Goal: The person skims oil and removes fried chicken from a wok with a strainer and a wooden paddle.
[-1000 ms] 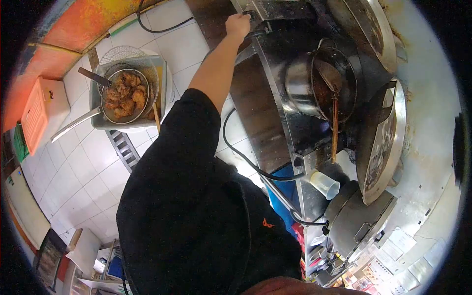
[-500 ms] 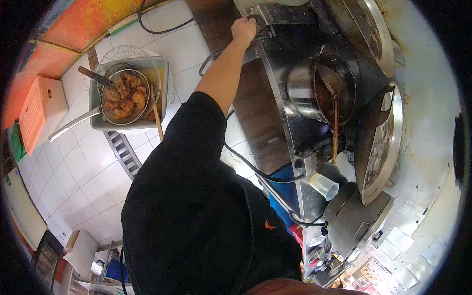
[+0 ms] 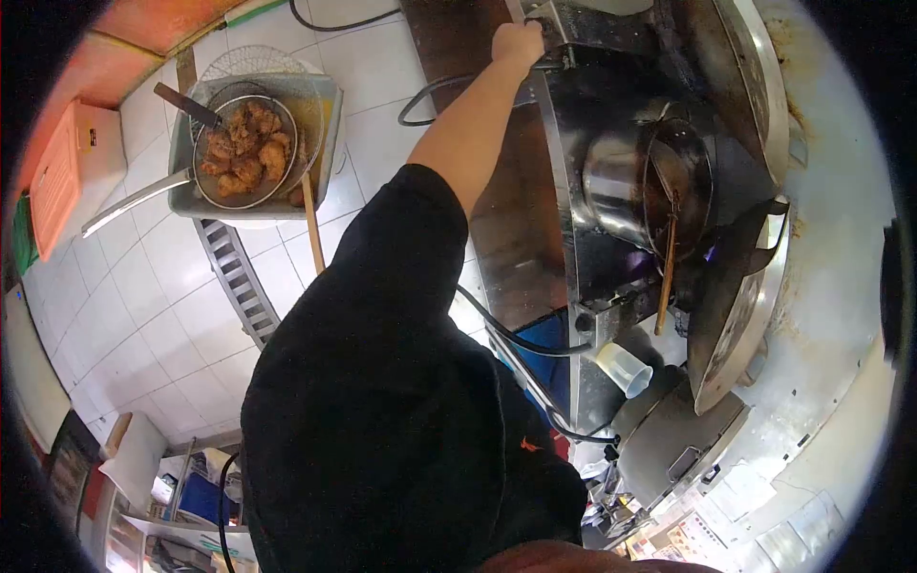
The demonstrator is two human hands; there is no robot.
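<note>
My left hand (image 3: pixel 517 46) reaches across to the stove's front edge. Its fingers close round a dark control knob (image 3: pixel 536 27) there, most of which the hand covers. Beyond it on the stove (image 3: pixel 564 119) sits a steel pot (image 3: pixel 613 183), with a wooden-handled utensil (image 3: pixel 671 258) resting inside. A bluish-purple glow shows under the pot. The black sleeve (image 3: pixel 363 267) fills the middle of the view. My right hand is out of sight.
On the tiled floor (image 3: pixel 153 277), a grey tub (image 3: pixel 330 143) carries a strainer (image 3: pixel 250 205) of fried brown pieces (image 3: pixel 248 158). Woks (image 3: pixel 731 334) lean at the wall. A plastic cup (image 3: pixel 626 369) and black hose (image 3: pixel 516 339) lie nearer, plus a floor grate (image 3: pixel 239 282).
The view has shifted slightly, so the stove and arm appear further right. My left hand stays at the knob. The glow by the pot looks brighter.
</note>
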